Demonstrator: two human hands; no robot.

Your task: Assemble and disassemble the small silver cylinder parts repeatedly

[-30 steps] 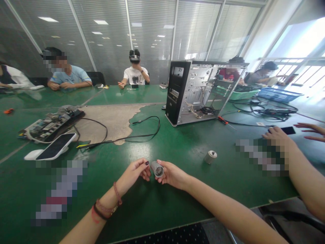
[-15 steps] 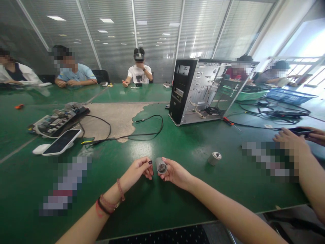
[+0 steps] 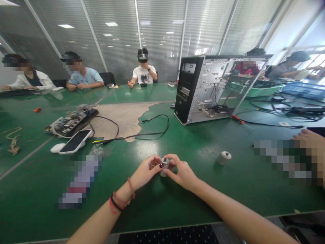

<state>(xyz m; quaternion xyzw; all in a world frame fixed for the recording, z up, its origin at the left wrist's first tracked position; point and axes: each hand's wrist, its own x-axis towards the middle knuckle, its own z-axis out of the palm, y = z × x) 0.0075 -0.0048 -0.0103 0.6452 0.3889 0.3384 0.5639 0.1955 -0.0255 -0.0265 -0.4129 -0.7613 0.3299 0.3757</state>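
My left grip and right grip both close around the small metal cylinder, held over the desk. It looks light, stiff and slippery; hold its sides.

No legible text could be read in this view. The small badge on the front panel of the black computer tower and any marking on the metal cylinder were too small to read.
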